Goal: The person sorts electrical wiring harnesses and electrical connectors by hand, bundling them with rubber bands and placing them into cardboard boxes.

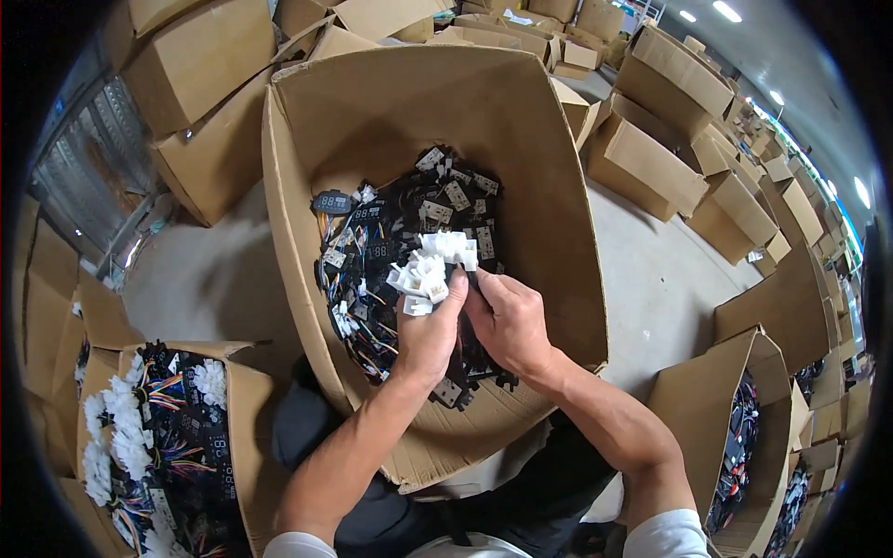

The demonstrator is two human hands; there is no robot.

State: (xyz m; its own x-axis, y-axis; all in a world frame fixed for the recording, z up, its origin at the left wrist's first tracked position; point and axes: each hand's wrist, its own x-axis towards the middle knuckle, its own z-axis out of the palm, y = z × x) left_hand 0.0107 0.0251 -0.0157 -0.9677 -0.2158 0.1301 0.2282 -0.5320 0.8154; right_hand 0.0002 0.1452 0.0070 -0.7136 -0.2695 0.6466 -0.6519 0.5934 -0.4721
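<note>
A bunch of white plastic connectors (420,277) is held up over the open cardboard box (409,93) in front of me. My left hand (428,342) is closed around the bunch from below, its thumb along the right side. Close against it, my right hand (512,321) pinches at the right end of the bunch, fingers closed. What lies between the fingertips is partly hidden. Below, inside the box, lies a heap of black display modules (437,212) with coloured wires and small white plugs.
At the lower left, another carton (251,437) holds black modules, coloured wires and clusters of white connectors (121,414). A carton (693,400) of wired parts stands at the right. Stacked cardboard boxes (200,65) line the left and back, around the grey floor (642,256).
</note>
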